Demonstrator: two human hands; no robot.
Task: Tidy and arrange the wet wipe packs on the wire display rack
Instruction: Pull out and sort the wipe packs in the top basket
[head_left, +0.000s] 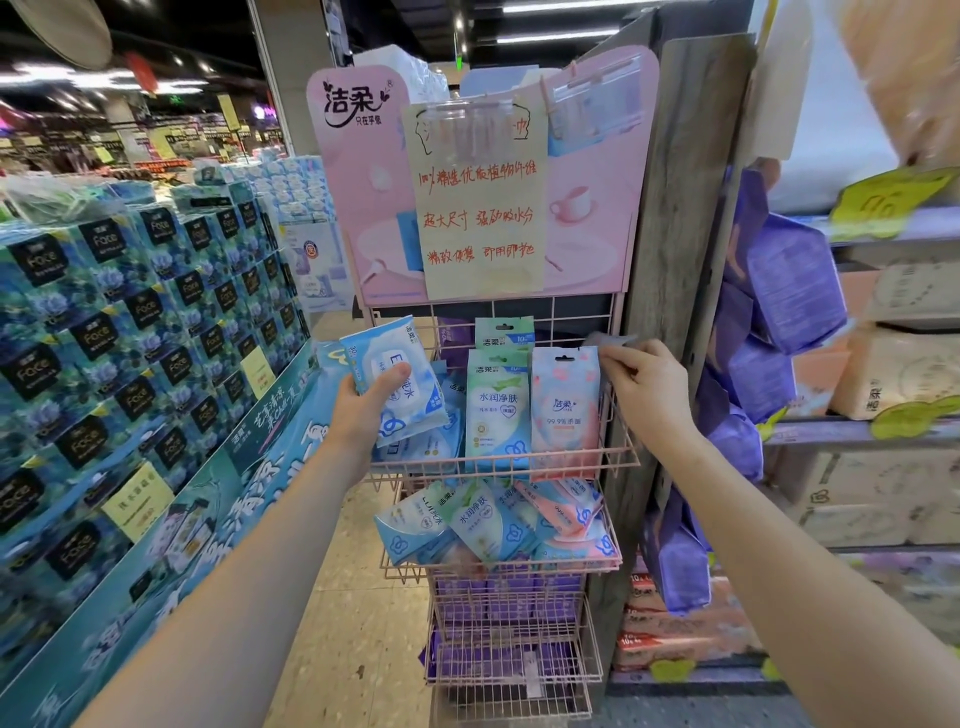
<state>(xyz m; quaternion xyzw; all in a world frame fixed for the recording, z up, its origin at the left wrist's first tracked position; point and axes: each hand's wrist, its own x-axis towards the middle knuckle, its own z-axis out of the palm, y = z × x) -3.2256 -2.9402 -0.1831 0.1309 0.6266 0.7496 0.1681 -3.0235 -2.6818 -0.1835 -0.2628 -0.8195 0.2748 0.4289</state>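
A pink wire display rack (621, 457) stands ahead with several basket tiers. My left hand (363, 402) grips a blue wet wipe pack (387, 364), tilted, at the left end of the top basket. In that basket a green pack (496, 410) and a pink pack (563, 405) stand upright side by side. My right hand (641, 384) pinches the top right corner of the pink pack, with a greyish pack edge (610, 340) just above the fingers. The second basket (498, 566) holds several blue, green and pink packs lying jumbled.
A pink brand board with a handwritten paper sign (480, 208) tops the rack. Lower baskets hold purple packs (506, 597). A tall stack of blue tissue boxes (130, 338) lies left. A wooden post (685, 234) and shelves with purple bags (789, 291) stand right. Tiled floor (358, 623) lies below.
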